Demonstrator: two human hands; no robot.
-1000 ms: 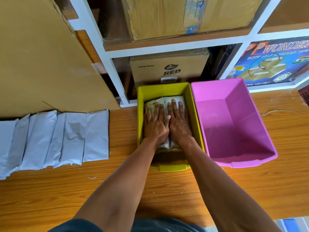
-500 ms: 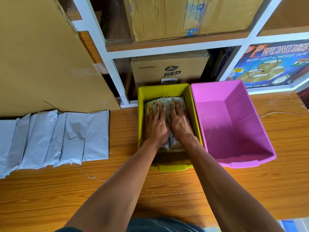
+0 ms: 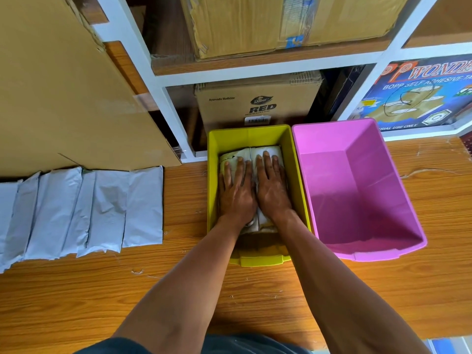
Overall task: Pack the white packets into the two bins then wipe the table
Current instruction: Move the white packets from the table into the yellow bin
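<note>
white shelving (image 3: 268, 64), cardboard boxes on it, dabur red carton (image 3: 258, 104), leaning cardboard sheet (image 3: 63, 98)

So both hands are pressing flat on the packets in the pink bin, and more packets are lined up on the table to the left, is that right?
Not quite: the head view shows the left hand and right hand pressing flat on packets in the yellow bin. The pink bin beside it holds nothing visible. More packets are indeed lined up on the table to the left.
</note>
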